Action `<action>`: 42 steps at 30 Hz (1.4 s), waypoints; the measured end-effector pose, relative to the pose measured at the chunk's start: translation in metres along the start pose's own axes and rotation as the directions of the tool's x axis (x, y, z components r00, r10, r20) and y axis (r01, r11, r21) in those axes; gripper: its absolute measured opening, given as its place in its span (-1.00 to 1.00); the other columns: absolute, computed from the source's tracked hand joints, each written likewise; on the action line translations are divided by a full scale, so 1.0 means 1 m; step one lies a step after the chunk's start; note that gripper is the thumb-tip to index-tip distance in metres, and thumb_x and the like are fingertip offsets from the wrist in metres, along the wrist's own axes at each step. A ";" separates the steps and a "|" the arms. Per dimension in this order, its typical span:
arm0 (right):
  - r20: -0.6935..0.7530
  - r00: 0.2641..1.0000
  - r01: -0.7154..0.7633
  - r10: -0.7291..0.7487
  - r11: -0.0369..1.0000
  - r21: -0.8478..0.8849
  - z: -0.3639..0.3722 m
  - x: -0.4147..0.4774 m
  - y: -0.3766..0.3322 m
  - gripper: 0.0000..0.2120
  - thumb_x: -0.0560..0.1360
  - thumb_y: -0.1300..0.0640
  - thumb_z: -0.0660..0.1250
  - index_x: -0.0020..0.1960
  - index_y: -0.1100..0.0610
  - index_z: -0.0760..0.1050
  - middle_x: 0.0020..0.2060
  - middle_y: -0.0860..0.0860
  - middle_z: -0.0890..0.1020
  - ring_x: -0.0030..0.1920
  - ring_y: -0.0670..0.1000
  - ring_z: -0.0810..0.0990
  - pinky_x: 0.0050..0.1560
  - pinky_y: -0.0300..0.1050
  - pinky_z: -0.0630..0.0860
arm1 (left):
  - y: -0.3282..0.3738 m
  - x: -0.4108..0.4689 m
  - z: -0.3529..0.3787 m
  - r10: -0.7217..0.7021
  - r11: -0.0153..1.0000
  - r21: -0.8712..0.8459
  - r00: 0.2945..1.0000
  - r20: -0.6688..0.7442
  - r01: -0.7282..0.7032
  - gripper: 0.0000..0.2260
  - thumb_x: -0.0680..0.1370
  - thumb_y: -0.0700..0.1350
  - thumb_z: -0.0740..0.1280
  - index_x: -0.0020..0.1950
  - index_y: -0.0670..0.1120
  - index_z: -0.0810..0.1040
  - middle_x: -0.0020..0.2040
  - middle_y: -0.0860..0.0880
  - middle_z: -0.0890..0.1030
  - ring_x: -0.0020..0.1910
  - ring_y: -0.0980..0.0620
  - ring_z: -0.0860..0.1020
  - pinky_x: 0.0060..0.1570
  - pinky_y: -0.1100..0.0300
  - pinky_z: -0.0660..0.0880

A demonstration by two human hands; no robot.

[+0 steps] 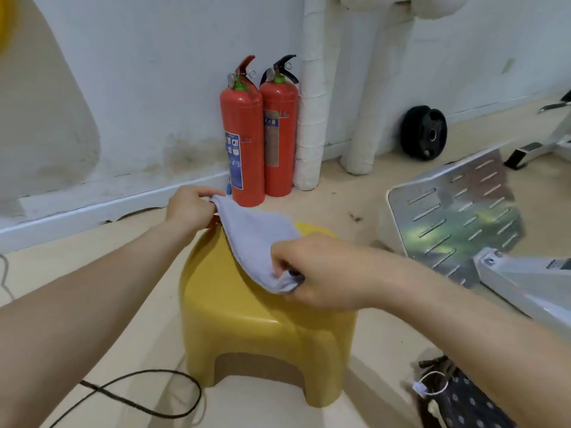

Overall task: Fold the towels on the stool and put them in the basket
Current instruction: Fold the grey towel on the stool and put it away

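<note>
A pale lilac-grey towel (254,239) is stretched over the top of a yellow plastic stool (247,322) in the middle of the view. My left hand (190,208) pinches the towel's far corner, just above the stool's back left edge. My right hand (312,270) grips the near corner over the stool's right side, with the cloth bunched between its fingers. The towel lies doubled, its folded edge running between my two hands. At the bottom right a dark dotted basket (463,403) shows only in part, behind my right forearm.
Two red fire extinguishers (258,131) stand against the white wall behind the stool, next to wrapped white pipes (312,97). A metal footplate of a gym machine (457,208) is at the right. A black cable (139,393) loops on the floor at front left. A black weight plate (425,134) leans on the wall.
</note>
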State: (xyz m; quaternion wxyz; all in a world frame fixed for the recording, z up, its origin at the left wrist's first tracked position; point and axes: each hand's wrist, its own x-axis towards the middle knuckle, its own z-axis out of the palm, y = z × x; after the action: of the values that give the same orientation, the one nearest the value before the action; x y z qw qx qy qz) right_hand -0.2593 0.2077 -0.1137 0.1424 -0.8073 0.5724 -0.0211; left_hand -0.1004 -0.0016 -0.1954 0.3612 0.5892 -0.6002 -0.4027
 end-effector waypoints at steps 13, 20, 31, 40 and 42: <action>0.097 0.995 0.007 -0.005 1.000 -0.016 0.043 0.013 -0.010 -0.91 0.52 0.14 0.23 0.00 0.13 0.38 -0.13 0.06 0.55 -0.13 0.09 0.49 -0.27 -0.06 0.38 | 0.021 -0.069 -0.024 0.317 0.831 0.286 0.829 0.461 -0.477 -0.65 0.34 -0.40 0.28 -0.10 0.00 0.68 0.00 0.07 0.65 0.05 0.15 0.58 0.14 0.19 0.50; 0.154 0.987 -0.076 0.045 0.977 0.201 0.032 0.018 0.005 -0.83 0.36 0.08 0.44 -0.17 0.01 0.44 -0.27 -0.08 0.57 -0.26 -0.07 0.51 -0.19 -0.07 0.50 | -0.019 -0.146 0.010 0.389 0.520 0.188 0.427 0.816 -0.833 -0.83 0.40 0.23 0.27 -0.05 0.36 0.34 -0.03 0.32 0.32 -0.03 0.35 0.28 0.05 0.16 0.26; 0.339 0.930 -0.129 0.145 0.989 -0.070 0.009 -0.006 0.049 -0.24 0.33 0.04 0.50 0.41 -0.25 0.21 0.25 -0.13 0.42 0.26 -0.01 0.41 0.20 -0.04 0.44 | -0.044 -0.157 0.020 0.440 0.580 0.257 0.562 0.700 -0.773 -0.31 0.42 -0.19 0.08 0.37 0.43 -0.02 0.47 0.28 0.23 0.50 0.12 0.13 0.44 -0.06 0.07; 0.355 0.931 -0.100 0.081 0.994 0.035 0.037 -0.022 0.045 -0.21 0.16 -0.26 0.53 0.25 -0.12 0.23 0.13 -0.19 0.49 0.13 -0.04 0.50 0.17 0.06 0.43 | -0.028 -0.163 0.025 0.381 0.861 0.051 0.707 0.596 -0.507 -0.58 0.45 0.22 0.07 0.08 0.04 0.57 0.01 0.04 0.64 0.08 0.03 0.55 0.13 -0.06 0.45; 0.167 0.983 -0.071 0.074 0.997 -0.021 0.048 -0.027 0.040 -0.34 0.29 -0.10 0.46 0.27 -0.16 0.20 0.10 -0.24 0.46 0.10 -0.10 0.49 0.13 0.02 0.36 | -0.023 -0.163 0.023 0.344 0.893 0.032 0.727 0.595 -0.449 -0.52 0.42 0.26 0.09 0.02 -0.03 0.60 -0.04 -0.06 0.65 0.02 -0.02 0.57 0.08 -0.10 0.46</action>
State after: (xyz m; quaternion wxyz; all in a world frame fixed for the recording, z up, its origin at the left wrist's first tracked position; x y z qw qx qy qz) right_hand -0.2961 0.2309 -0.1662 0.1845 -0.7859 0.5875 0.0563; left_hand -0.1045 0.1633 -0.2192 0.1883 0.3266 -0.8255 -0.4201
